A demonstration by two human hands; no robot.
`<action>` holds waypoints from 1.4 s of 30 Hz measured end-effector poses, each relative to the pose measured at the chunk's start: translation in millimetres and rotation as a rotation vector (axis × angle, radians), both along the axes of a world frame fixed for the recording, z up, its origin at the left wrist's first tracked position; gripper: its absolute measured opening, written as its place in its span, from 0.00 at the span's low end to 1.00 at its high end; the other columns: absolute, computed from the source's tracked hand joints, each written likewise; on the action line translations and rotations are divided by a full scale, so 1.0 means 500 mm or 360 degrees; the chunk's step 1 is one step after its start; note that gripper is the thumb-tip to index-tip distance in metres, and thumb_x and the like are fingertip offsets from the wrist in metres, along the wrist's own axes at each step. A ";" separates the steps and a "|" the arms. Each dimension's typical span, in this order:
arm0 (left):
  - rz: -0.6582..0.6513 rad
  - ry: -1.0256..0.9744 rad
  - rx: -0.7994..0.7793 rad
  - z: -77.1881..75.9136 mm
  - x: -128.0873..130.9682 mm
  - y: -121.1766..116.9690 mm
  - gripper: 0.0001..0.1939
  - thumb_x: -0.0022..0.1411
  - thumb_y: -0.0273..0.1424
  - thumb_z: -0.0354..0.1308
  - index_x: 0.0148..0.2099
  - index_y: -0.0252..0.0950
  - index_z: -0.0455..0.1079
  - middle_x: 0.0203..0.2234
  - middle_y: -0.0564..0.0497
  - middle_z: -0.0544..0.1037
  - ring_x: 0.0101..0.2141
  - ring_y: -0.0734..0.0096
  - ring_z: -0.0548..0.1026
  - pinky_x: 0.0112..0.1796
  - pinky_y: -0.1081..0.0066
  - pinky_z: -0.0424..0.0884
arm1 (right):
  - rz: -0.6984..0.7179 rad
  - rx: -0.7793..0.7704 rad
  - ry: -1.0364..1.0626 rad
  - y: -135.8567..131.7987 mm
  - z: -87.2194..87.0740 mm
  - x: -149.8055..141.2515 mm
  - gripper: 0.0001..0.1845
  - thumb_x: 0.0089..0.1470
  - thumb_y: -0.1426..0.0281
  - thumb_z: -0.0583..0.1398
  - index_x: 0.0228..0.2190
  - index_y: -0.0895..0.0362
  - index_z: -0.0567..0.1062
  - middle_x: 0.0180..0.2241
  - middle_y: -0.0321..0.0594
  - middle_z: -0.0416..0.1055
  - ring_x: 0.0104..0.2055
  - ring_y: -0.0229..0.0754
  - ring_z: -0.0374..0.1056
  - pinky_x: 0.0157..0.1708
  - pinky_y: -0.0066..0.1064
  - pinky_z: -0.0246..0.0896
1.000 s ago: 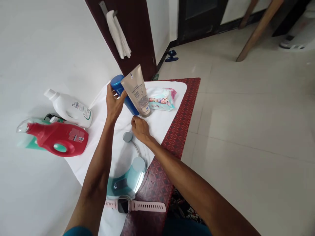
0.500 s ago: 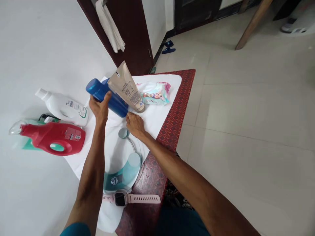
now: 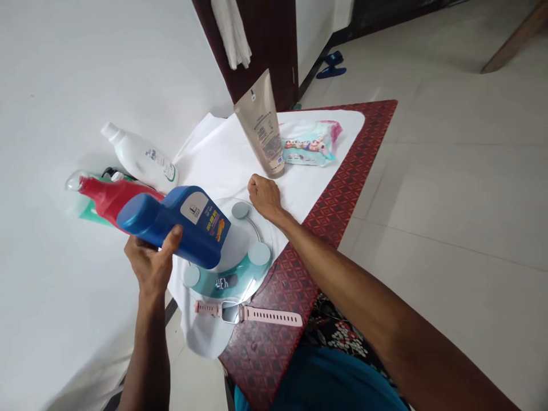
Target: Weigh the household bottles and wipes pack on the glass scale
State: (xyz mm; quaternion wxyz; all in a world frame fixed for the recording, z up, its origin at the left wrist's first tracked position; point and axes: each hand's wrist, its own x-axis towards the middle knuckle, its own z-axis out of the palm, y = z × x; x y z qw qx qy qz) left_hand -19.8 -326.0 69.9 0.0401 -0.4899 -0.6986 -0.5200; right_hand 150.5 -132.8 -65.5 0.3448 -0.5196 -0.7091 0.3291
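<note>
A blue bottle (image 3: pixel 201 228) with a yellow-lettered label is in my left hand (image 3: pixel 152 260), gripped from below and tilted above a round glass scale (image 3: pixel 246 279). The scale has a lit display. My right hand (image 3: pixel 265 197) rests in a loose fist on the white cloth (image 3: pixel 205 151), beside the scale's far edge, and nothing shows in it. Just beyond that fist, a beige squeeze tube (image 3: pixel 263 128) stands on its cap. A pack of wipes (image 3: pixel 310 145) lies to the tube's right.
Against the wall stand a white bottle (image 3: pixel 143 160) and a red jug (image 3: pixel 111 197), partly hidden by the blue bottle. A pink-strapped watch (image 3: pixel 231 312) lies near the scale's front. The red patterned table (image 3: pixel 342 191) ends at the right above the tiled floor.
My left hand has lifted the blue bottle from beside the tube and brought it nearer, turning its label into view. The right hand no longer touches the bottle. The view has shifted.
</note>
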 end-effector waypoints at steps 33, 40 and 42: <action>-0.0054 -0.0157 0.0036 -0.075 0.071 -0.078 0.39 0.54 0.52 0.78 0.61 0.42 0.70 0.52 0.43 0.79 0.52 0.51 0.81 0.53 0.56 0.80 | 0.0001 0.0073 0.0119 0.010 -0.024 0.001 0.14 0.54 0.83 0.53 0.26 0.52 0.68 0.30 0.39 0.74 0.34 0.46 0.66 0.39 0.36 0.52; 0.0128 -0.0232 0.0246 -0.050 0.025 -0.032 0.26 0.57 0.45 0.76 0.50 0.39 0.72 0.43 0.47 0.82 0.45 0.55 0.83 0.49 0.56 0.81 | -0.0007 0.0081 0.0175 0.009 -0.026 0.002 0.14 0.55 0.81 0.53 0.25 0.51 0.67 0.28 0.39 0.73 0.32 0.45 0.65 0.37 0.35 0.51; 0.0121 -0.0112 0.0381 -0.017 -0.014 -0.008 0.26 0.58 0.43 0.75 0.52 0.40 0.71 0.46 0.48 0.81 0.48 0.55 0.82 0.51 0.55 0.80 | 0.0000 0.0098 0.0162 0.009 -0.026 0.001 0.14 0.55 0.81 0.53 0.25 0.51 0.67 0.27 0.38 0.73 0.32 0.45 0.64 0.36 0.35 0.50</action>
